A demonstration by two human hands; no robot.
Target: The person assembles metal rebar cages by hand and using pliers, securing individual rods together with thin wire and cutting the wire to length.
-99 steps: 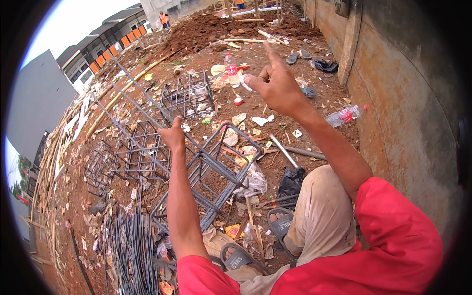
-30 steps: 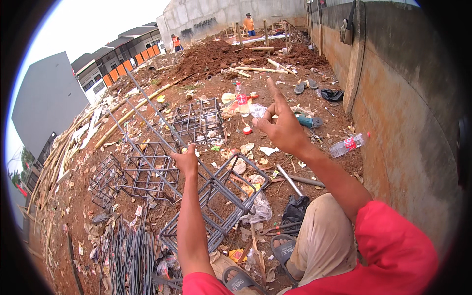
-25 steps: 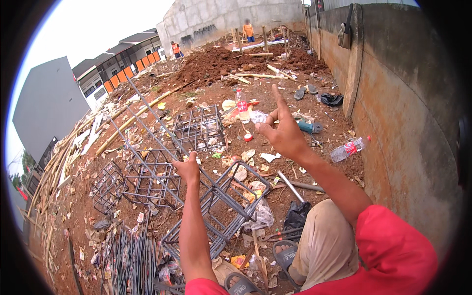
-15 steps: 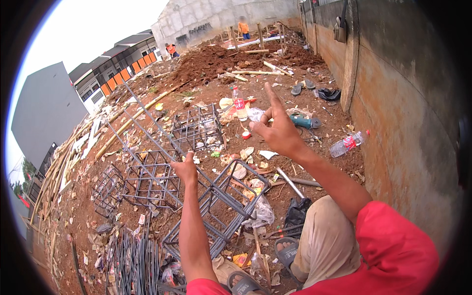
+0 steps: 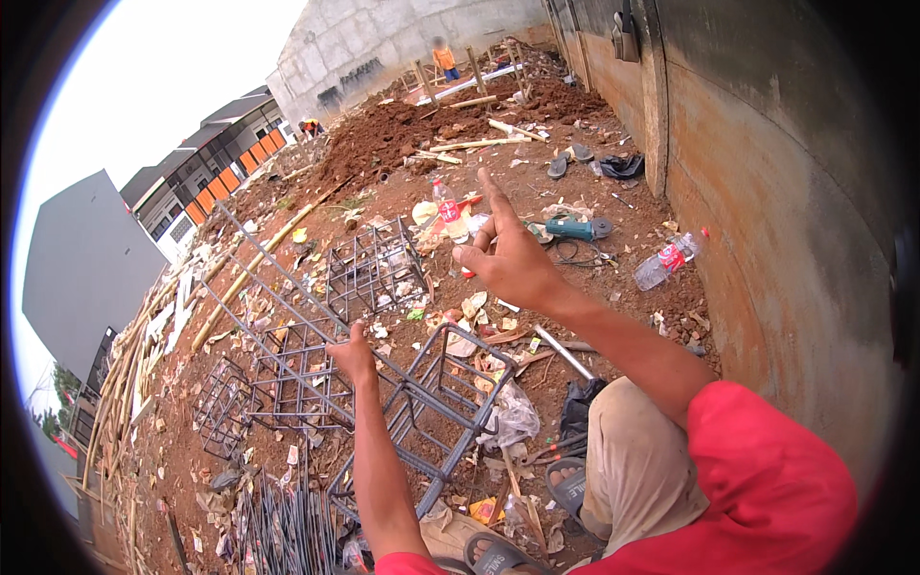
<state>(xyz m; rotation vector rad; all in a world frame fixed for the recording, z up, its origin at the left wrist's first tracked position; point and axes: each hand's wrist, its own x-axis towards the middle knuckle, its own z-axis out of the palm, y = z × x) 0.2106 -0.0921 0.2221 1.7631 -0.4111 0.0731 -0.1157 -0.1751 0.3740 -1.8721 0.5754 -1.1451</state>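
My left hand (image 5: 353, 356) is closed round a long bar of a rebar cage (image 5: 422, 391), whose dark square ties lie in front of me. Its thin bars slant up toward the far left. Nothing is in my right hand (image 5: 517, 264), which is raised with the index finger stretched out, the thumb apart and the other fingers curled. Beyond it a clear bottle with a red label (image 5: 448, 206) stands upright. Near its wrist, a teal angle grinder (image 5: 578, 228) rests on the dirt. More rebar cages (image 5: 379, 268) sit past my left hand.
A bundle of steel rods (image 5: 287, 513) lies at the lower left, bamboo poles (image 5: 244, 287) behind it. A metal pipe (image 5: 563, 353) and black bag (image 5: 579, 412) are by my knee. Another bottle (image 5: 668, 261) lies near the right wall (image 5: 767, 182). Two people in orange work far off.
The view has shifted slightly. My right hand has moved a little left and down in the picture, still pointing. My left hand keeps its grip. The farther-left person now bends lower.
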